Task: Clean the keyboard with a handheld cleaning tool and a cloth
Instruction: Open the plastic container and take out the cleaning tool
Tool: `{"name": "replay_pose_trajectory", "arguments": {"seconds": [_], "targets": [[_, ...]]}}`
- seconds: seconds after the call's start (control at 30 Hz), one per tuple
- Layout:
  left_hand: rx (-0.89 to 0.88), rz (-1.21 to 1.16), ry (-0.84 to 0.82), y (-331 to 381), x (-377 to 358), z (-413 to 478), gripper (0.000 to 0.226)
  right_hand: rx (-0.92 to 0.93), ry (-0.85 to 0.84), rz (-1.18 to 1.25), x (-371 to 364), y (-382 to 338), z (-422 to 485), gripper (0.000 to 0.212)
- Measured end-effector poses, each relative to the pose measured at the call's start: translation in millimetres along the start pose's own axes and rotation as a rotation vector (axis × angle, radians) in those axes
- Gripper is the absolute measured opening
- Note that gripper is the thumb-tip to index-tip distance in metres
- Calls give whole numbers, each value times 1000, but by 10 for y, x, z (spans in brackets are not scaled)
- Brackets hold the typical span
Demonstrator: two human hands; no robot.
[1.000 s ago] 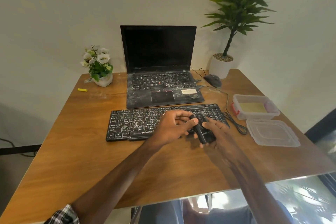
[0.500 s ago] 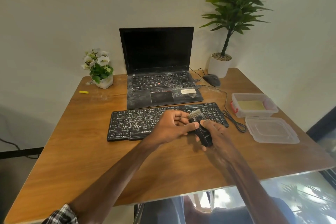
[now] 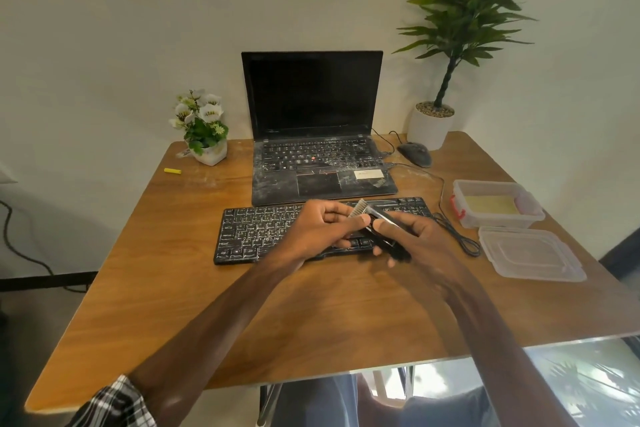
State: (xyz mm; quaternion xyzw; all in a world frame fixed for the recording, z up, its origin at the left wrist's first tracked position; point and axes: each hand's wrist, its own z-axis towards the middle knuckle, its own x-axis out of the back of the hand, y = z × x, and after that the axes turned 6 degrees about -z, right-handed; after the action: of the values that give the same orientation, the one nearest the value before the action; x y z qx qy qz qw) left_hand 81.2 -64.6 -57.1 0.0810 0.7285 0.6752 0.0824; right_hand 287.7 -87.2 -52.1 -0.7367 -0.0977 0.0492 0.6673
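A dusty black keyboard lies across the middle of the wooden table. Just above its right half, both hands hold a small black cleaning tool with pale bristles sticking out at its far end. My left hand pinches the tool near the bristles. My right hand grips the black body from the right. A yellow cloth lies inside a clear plastic box at the right.
A dusty open laptop stands behind the keyboard. A mouse and its cable lie at the back right. The box lid rests near the right edge. A flower pot, a potted plant and a yellow piece are at the back.
The pale bristles have come out of the tool's far end; one second ago only the black body showed. Both hands stayed over the keyboard's right half.
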Motion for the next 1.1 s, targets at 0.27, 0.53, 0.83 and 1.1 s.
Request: {"name": "replay_pose_trajectory", "arguments": {"seconds": [0.27,0.53,0.83,1.1], "targets": [[1,-29,90,-103,28,-8,36,-109,107,301,-147,60,86,46],[-24,-28,125,-132,248,30,40,-114,82,367,-305,149,324,78],[10,4,115,-134,736,46,41,-69,71,202,-617,39,656,65],[-160,281,235,-251,1496,117,30,16,73,-30,-1061,-83,1129,46]]}}
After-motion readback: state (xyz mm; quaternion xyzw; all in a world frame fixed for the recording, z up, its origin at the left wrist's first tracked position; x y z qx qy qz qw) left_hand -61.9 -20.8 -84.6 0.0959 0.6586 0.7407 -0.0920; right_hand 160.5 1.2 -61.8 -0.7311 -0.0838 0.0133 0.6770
